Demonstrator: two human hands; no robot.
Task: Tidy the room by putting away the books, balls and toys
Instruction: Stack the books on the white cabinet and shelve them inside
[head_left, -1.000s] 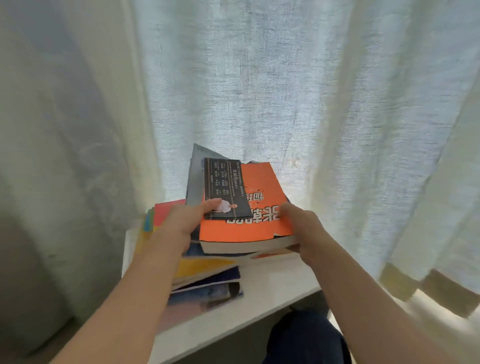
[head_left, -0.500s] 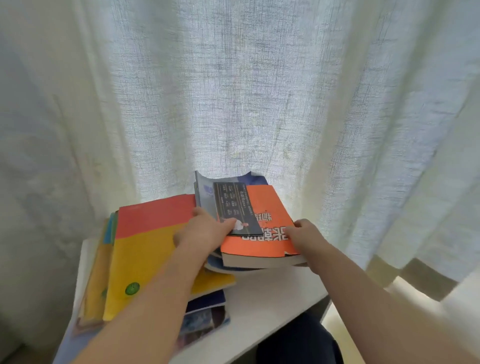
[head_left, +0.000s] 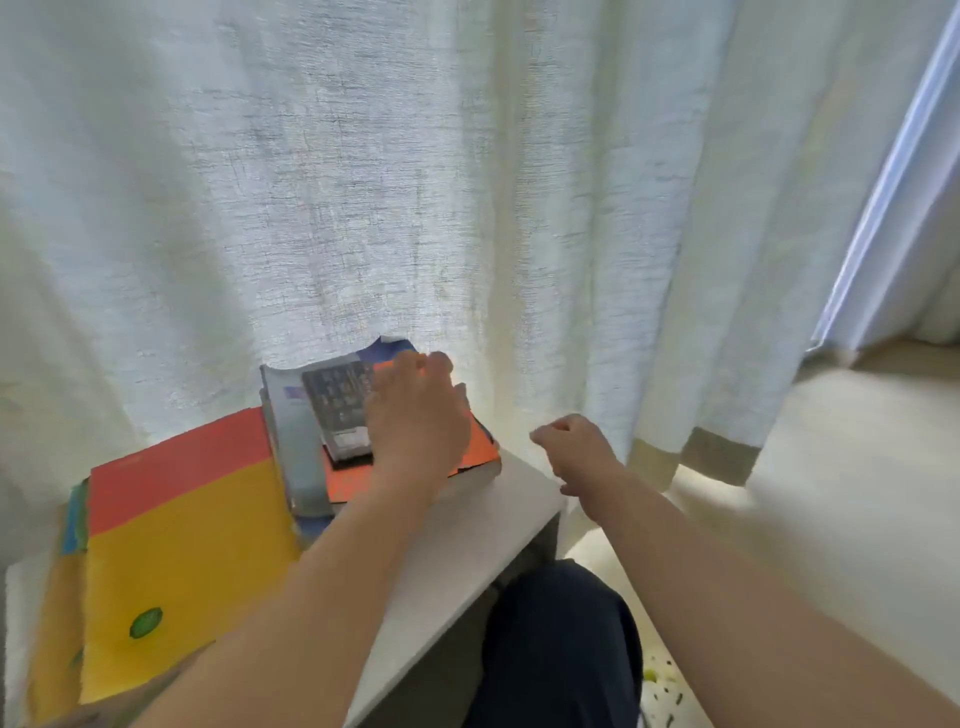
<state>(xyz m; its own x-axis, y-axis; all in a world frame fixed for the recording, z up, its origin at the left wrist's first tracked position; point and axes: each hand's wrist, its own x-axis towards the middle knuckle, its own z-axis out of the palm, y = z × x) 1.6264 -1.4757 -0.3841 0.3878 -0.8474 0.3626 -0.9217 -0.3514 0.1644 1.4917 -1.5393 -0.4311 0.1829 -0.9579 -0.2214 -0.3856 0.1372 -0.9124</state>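
Head view, left hand (head_left: 415, 421) covering orange book (head_left: 347, 484) (title hidden)

Bright daylight glows through the curtain (head_left: 363, 182); edges seem blurred, perhaps motion.

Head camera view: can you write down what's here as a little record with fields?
Place: white table in front of a pale curtain
Right-hand pile: small black book on an orange book, with a grey magazine under them
Left-hand pile: yellow and red book on top
Left hand: lies flat on the orange book, fingers straight
Right hand: loosely curled, holds nothing, past the table's right edge
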